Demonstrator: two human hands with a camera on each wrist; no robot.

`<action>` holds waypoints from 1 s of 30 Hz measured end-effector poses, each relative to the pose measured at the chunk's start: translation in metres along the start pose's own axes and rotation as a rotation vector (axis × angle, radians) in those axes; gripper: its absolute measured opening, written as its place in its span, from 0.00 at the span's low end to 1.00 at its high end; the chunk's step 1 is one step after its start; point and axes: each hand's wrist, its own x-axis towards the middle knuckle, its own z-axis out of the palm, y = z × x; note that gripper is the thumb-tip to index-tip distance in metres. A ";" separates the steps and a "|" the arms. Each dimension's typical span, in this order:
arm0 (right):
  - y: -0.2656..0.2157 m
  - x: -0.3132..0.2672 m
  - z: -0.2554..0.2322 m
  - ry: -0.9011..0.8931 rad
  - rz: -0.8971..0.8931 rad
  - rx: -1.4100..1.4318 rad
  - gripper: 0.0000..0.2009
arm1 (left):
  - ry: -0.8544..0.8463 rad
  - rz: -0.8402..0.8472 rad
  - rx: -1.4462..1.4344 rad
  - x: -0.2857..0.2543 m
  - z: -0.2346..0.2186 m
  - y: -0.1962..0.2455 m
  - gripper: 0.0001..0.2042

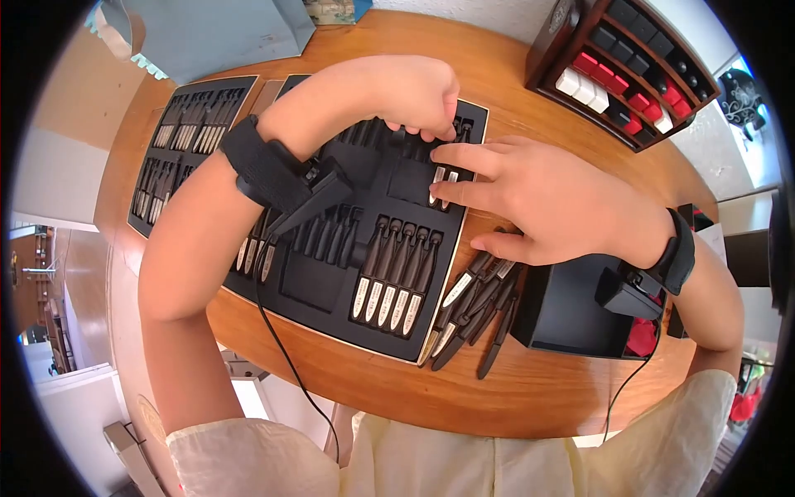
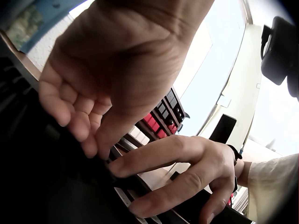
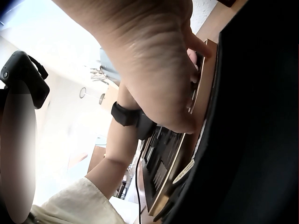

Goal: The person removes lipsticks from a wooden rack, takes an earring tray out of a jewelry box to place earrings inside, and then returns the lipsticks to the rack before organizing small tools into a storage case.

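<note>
Two labelled pens (image 1: pixel 440 175), set in a tray (image 1: pixel 310 286), are overlaid by the right hand (image 1: pixel 530 190), its index and middle fingers held straight and apart. Just beyond those fingertips the left hand (image 1: pixel 414 91) is held with fingers bent; whether anything is pinched cannot be told. Loose pens (image 1: pixel 484 306) are heaped on the right hand's near side, a box (image 1: pixel 563 311) placed beside them, a rack (image 1: pixel 559 41) stood beyond.
</note>
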 end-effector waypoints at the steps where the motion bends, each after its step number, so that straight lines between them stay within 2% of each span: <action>1: -0.001 0.001 -0.003 -0.036 0.028 0.008 0.25 | -0.038 -0.013 -0.011 -0.001 -0.001 0.001 0.09; 2: 0.001 0.000 0.000 -0.036 0.028 0.009 0.25 | -0.039 -0.014 -0.012 0.000 -0.002 0.001 0.09; 4: 0.004 -0.001 0.008 0.087 -0.057 -0.013 0.24 | -0.061 -0.002 -0.025 0.002 -0.003 -0.001 0.09; 8: 0.004 -0.002 0.010 0.104 -0.044 -0.004 0.21 | -0.067 -0.013 -0.057 0.005 -0.002 -0.005 0.08; 10: 0.002 0.000 0.011 0.159 -0.105 -0.128 0.21 | -0.035 0.045 -0.102 0.006 0.002 -0.011 0.08; 14: -0.003 0.001 0.006 0.101 -0.074 -0.148 0.22 | 0.005 0.045 -0.085 0.006 0.005 -0.011 0.08; 16: -0.010 0.001 0.003 -0.050 0.033 -0.136 0.27 | -0.005 0.034 -0.076 0.005 0.004 -0.010 0.09; 20: -0.008 -0.004 0.011 0.053 -0.001 -0.204 0.28 | -0.025 0.039 -0.071 0.007 0.001 -0.009 0.09; 23: -0.005 -0.005 0.011 0.143 -0.066 -0.332 0.23 | -0.062 0.047 -0.048 0.006 -0.001 -0.007 0.09; 25: 0.004 -0.003 0.003 0.109 -0.113 -0.199 0.19 | -0.064 0.046 -0.038 0.005 -0.002 -0.007 0.10; 28: 0.007 -0.002 -0.005 0.030 -0.114 -0.147 0.15 | -0.077 0.080 -0.049 0.005 -0.002 -0.011 0.11; 30: 0.006 -0.002 -0.002 0.076 -0.121 -0.135 0.14 | -0.089 0.106 0.030 0.003 -0.005 -0.012 0.12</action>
